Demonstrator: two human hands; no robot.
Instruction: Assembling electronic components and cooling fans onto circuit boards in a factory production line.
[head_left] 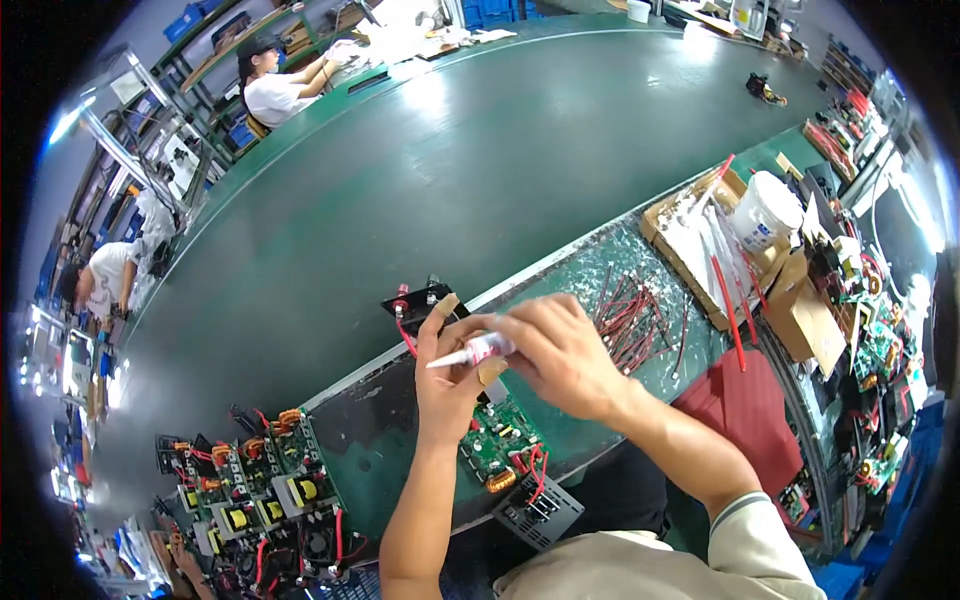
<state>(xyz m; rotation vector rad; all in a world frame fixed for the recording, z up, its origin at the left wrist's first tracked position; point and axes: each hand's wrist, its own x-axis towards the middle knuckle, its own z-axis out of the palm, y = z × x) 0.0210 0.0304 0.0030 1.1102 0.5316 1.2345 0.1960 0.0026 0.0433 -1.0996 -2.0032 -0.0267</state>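
A small white bottle with pink markings and a long pointed nozzle lies crosswise between my hands. My right hand, slightly blurred, is closed around its rear end. The nozzle points left, in front of the palm of my left hand. My left thumb and index finger, both wearing tan finger covers, are stretched apart; its other fingers are partly hidden. Beneath my hands lies a green circuit board with red wires and a copper coil. A black panel with a red terminal stands just behind my left fingertips.
Several assembled circuit boards crowd the bench at left. Right of my hands lie a heap of red wires, a cardboard tray and a white bucket. A wide green conveyor belt runs beyond; two people work across it.
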